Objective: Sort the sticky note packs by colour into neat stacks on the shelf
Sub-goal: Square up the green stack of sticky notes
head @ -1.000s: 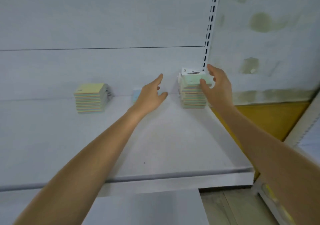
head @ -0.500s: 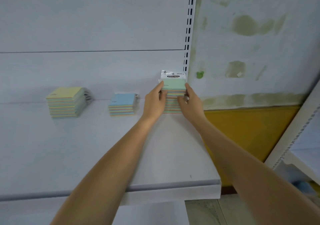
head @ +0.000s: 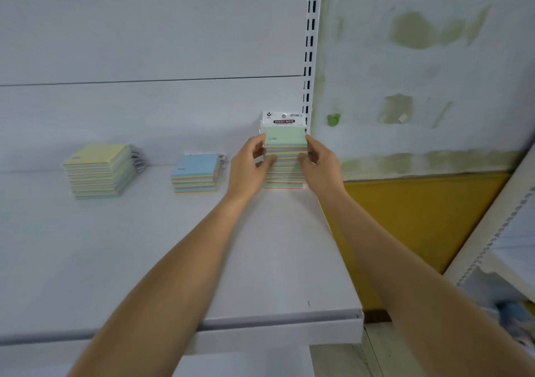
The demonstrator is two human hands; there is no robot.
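Observation:
Three stacks of sticky note packs stand on the white shelf (head: 144,260). A green-topped stack (head: 285,137) is at the back right, against the slotted upright. My left hand (head: 250,165) grips its left side and my right hand (head: 320,165) grips its right side, fingers curled round the upper packs. The top pack's white header card reads "STICKY NOTE". A blue-topped stack (head: 197,174) stands just left of my left hand. A taller yellow-topped stack (head: 98,171) stands further left.
The shelf's back panel (head: 144,43) rises behind the stacks. The slotted upright (head: 311,43) marks the shelf's right end; beyond it are a stained wall (head: 419,72) and a yellow panel (head: 405,217). Another shelf unit (head: 506,246) stands at the far right.
A second ago my left hand was open near the blue stack and my right hand touched the green stack. Both hands now hold the green stack's sides; the view shifted right.

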